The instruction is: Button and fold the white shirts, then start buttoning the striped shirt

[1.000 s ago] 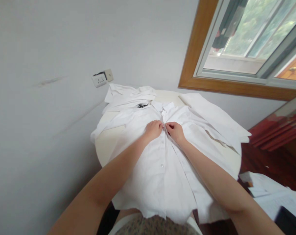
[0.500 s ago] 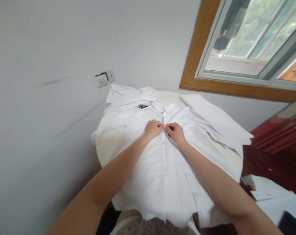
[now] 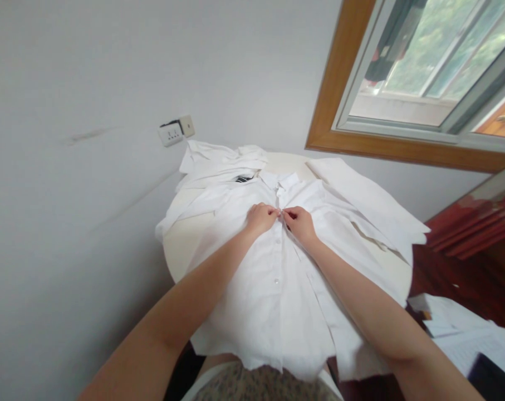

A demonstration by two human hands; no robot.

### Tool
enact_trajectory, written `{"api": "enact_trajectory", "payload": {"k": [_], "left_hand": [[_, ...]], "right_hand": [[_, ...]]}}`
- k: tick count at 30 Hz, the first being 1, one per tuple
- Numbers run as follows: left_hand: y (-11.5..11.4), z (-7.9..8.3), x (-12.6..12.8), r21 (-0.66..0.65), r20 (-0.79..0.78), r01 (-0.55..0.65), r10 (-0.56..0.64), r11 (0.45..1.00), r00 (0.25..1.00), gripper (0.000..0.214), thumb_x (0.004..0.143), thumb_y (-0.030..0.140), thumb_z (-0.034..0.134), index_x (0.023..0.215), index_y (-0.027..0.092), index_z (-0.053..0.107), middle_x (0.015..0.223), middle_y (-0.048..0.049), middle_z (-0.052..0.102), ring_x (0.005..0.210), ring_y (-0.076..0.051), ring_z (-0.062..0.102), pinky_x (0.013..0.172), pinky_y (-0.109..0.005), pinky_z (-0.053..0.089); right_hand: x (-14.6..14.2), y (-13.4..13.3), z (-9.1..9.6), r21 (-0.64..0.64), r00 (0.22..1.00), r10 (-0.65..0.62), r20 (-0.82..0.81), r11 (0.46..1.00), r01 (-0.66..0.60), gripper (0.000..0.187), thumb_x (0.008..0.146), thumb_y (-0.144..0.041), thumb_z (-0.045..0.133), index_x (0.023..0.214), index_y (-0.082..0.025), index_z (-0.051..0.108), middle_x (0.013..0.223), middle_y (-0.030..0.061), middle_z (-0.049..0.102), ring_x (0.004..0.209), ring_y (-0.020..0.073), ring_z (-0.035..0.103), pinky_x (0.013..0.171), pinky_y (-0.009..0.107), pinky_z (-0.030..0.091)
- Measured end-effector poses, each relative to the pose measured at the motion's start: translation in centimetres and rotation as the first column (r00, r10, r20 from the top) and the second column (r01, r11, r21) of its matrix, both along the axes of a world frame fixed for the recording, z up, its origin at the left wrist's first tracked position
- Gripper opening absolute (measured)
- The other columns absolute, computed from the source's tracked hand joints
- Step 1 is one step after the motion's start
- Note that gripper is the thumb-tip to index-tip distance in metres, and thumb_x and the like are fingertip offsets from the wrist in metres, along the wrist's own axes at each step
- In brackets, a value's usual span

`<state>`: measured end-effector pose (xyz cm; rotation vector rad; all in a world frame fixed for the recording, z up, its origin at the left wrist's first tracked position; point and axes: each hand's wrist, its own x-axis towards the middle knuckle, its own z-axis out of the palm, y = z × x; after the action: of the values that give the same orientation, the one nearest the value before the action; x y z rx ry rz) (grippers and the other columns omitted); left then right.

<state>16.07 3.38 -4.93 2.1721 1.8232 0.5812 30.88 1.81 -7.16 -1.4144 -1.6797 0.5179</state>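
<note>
Your left hand (image 3: 260, 218) and right hand (image 3: 300, 224) both pinch the white shirt's (image 3: 277, 289) placket, collar toward 12 o'clock.

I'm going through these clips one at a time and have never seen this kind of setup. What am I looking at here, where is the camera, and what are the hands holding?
There is no machine: a person wears a camera on the head, looking forward and down at their own bare arms. A white shirt lies front up on a small round table against a grey wall. The left hand and the right hand meet at the shirt's button strip, each pinching the cloth between its fingers. More white clothes are heaped behind. A wall socket and a wooden-framed window sit above.
</note>
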Motion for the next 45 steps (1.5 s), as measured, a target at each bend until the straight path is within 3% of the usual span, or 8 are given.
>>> {"api": "enact_trajectory", "payload": {"k": [5,10,15,20,24,31,37,45], "left_hand": [[-0.3,0.0,0.3,-0.015,-0.009,-0.039,0.039,0.999,0.999,0.035,0.092,0.04,0.043,0.095,0.027,0.076,0.105,-0.0073,0.069,0.101,-0.024,0.06,0.087,-0.034,0.045],[-0.4,-0.2,0.5,-0.007,-0.048,-0.064,0.063,0.998,0.997,0.035,0.092,0.039,0.042,0.097,0.025,0.074,0.11,-0.0076,0.068,0.106,-0.023,0.058,0.09,-0.034,0.043],[-0.3,-0.6,0.6,-0.004,-0.075,-0.055,0.054,0.998,0.996,0.034,0.093,0.038,0.041,0.099,0.025,0.072,0.112,-0.0074,0.066,0.109,-0.024,0.057,0.092,-0.036,0.043],[0.0,-0.7,0.6,-0.005,-0.111,-0.055,0.054,0.998,0.992,0.035,0.095,0.034,0.037,0.1,0.024,0.071,0.113,-0.007,0.065,0.109,-0.022,0.057,0.092,-0.034,0.043],[0.1,-0.8,0.6,-0.019,-0.101,-0.052,0.05,0.998,0.994,0.042,0.096,0.042,0.033,0.102,0.024,0.071,0.113,-0.0068,0.066,0.109,-0.022,0.057,0.093,-0.034,0.042],[-0.2,-0.8,0.6,-0.01,-0.089,-0.032,0.031,0.999,0.996,0.032,0.093,0.039,0.043,0.099,0.025,0.072,0.112,-0.0074,0.065,0.109,-0.024,0.055,0.092,-0.036,0.042],[-0.2,-0.5,0.6,-0.003,-0.088,-0.016,0.015,1.0,0.996,0.031,0.091,0.04,0.047,0.09,0.024,0.073,0.105,-0.0076,0.066,0.104,-0.024,0.057,0.088,-0.035,0.043],[-0.3,-0.3,0.4,0.024,-0.053,-0.009,0.01,1.0,0.999,0.03,0.089,0.039,0.049,0.085,0.022,0.074,0.1,-0.0079,0.067,0.098,-0.022,0.058,0.083,-0.032,0.042]], "right_hand": [[0.4,0.0,0.3,-0.103,0.991,0.101,-0.092,0.989,-0.11,0.033,0.081,-0.038,0.052,0.089,-0.015,0.075,0.063,0.0015,0.066,0.054,0.0133,0.056,0.058,0.024,0.044],[1.0,0.1,0.5,-0.159,0.957,0.206,-0.206,0.957,-0.241,0.034,0.08,-0.037,0.052,0.094,-0.015,0.074,0.064,0.0009,0.065,0.053,0.0124,0.058,0.055,0.023,0.047],[0.9,0.3,0.5,-0.235,0.941,0.163,-0.297,0.943,-0.237,0.033,0.076,-0.036,0.058,0.095,-0.014,0.072,0.057,-0.0007,0.061,0.048,0.0118,0.056,0.052,0.023,0.05],[0.5,0.5,0.3,-0.213,0.951,0.119,-0.286,0.959,-0.184,0.028,0.075,-0.033,0.057,0.091,-0.015,0.071,0.06,0.0,0.063,0.047,0.0117,0.056,0.049,0.024,0.05],[0.4,0.7,-0.2,-0.183,0.959,0.119,-0.257,0.968,-0.169,0.028,0.075,-0.032,0.056,0.09,-0.015,0.071,0.063,0.0019,0.065,0.048,0.014,0.057,0.049,0.026,0.05],[0.4,0.8,-0.1,-0.214,0.97,0.126,-0.209,0.962,-0.171,0.027,0.078,-0.03,0.053,0.092,-0.016,0.071,0.062,0.0017,0.064,0.049,0.0142,0.058,0.05,0.025,0.049],[0.3,0.4,0.1,-0.12,0.991,0.125,-0.047,0.984,-0.129,0.025,0.081,-0.027,0.05,0.089,-0.017,0.071,0.068,0.0022,0.067,0.052,0.0131,0.06,0.056,0.024,0.047],[0.4,0.4,0.1,-0.106,0.988,0.151,-0.012,0.983,-0.152,0.026,0.082,-0.026,0.049,0.089,-0.017,0.073,0.063,0.0013,0.066,0.053,0.0135,0.06,0.06,0.025,0.047]]}}
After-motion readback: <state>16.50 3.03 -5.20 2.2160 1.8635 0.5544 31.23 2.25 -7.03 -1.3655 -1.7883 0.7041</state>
